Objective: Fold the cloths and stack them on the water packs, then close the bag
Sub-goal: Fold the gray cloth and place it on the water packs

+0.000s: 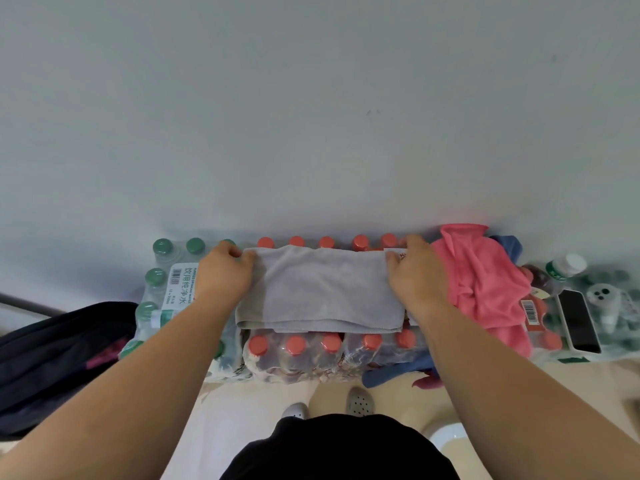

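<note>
Grey folded microfibre cloth (320, 291) lies flat across the shrink-wrapped pack of red-capped water bottles (332, 351), right up against the pale wall (311, 98). Writing first: the neighbouring shrink-wrapped pack of green-capped bottles (156, 292) carries a white label (183, 284) with a barcode, the small English line "PURIFIED DRINKING WATER" and large Chinese characters reading 饮用纯净水; finer print is too small to make out. A second barcode label (530, 311) shows on a pack to the right, its text unreadable. Now the hands: the left hand (223, 271) has fingers curled, pinching the cloth's far left corner. The right hand (414, 271) mirrors it, fingers bent over the far right corner, thumb tucked on the fabric. Just beside the right hand sits a crumpled pink cloth (481, 282) heaped on the packs, with a blue cloth (510, 245) peeking behind it. A dark fabric bag (52, 355) sits on the floor at left, touching the green-capped pack.
</note>
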